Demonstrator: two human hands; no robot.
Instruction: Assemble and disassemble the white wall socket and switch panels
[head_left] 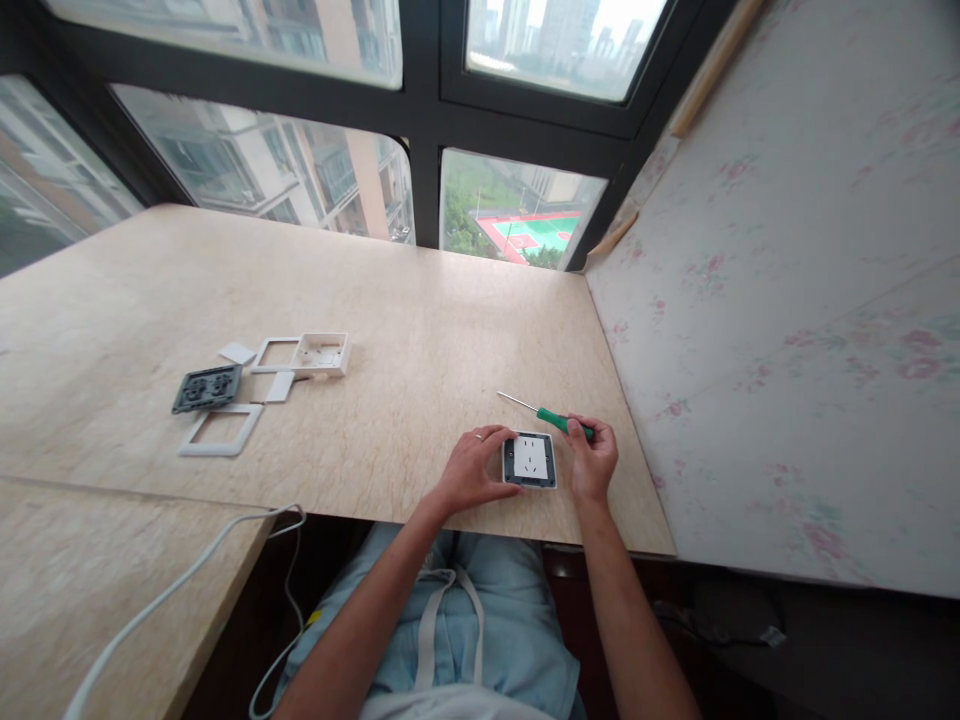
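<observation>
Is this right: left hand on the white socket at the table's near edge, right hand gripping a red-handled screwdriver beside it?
No, the handle is green, not red. The head view shows the left hand on the white socket at the table near edge, and the right hand gripping the green-handled screwdriver beside it.

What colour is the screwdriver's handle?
Green; head view shows the screwdriver beside the socket best.

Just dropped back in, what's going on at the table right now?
A person holds a white wall socket flat on the table near its front edge. The left hand grips its left side, the right hand its right side while also holding a green-handled screwdriver. Farther left lie a dark socket module, white frames and a white back box.
</observation>
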